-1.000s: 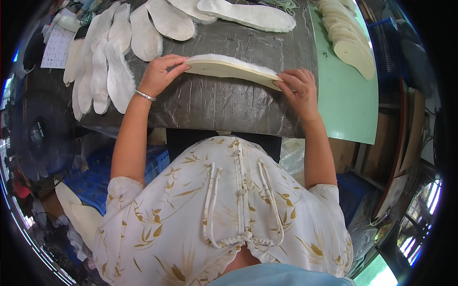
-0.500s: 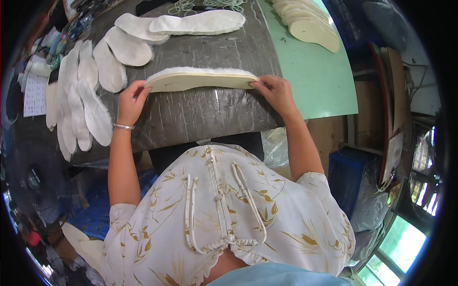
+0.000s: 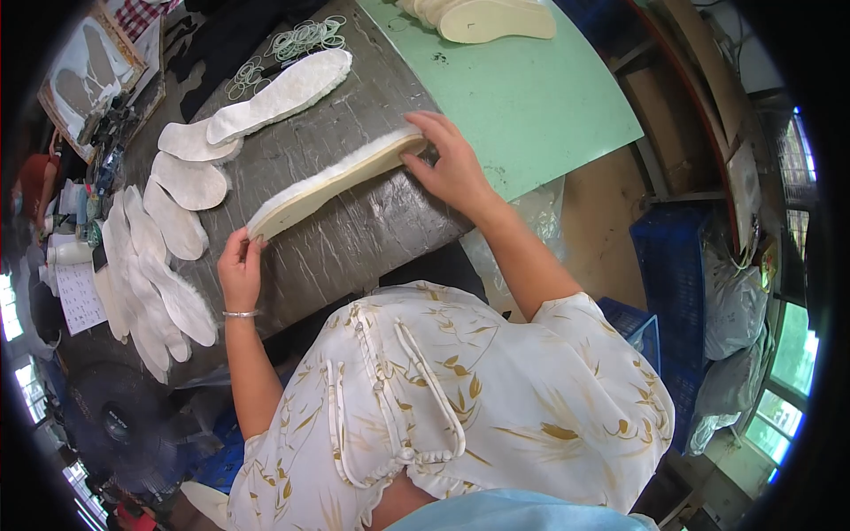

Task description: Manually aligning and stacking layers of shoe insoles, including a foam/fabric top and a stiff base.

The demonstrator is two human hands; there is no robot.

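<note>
Between my two hands is an insole, held on its edge above the dark table, with a cream sole side facing me and white fleece along its upper edge. My left hand is closed on the lower left end, pinching it between thumb and fingers. At the higher right end, my right hand grips it with the thumb on the cream face and the fingers over the fleecy edge. White fleece insoles lie in an overlapping row left of my left hand, and another fleece insole rests beyond the held one.
A dark plastic-covered table is under my hands, with a green board adjoining on the right. Several cream insoles are stacked at its far edge. Rubber bands lie at the back. A fan stands lower left, blue crates right.
The view has swung, so the table appears tilted. The insole now slants up to the right instead of lying level, and my right hand's fingers have moved over its fleecy edge.
</note>
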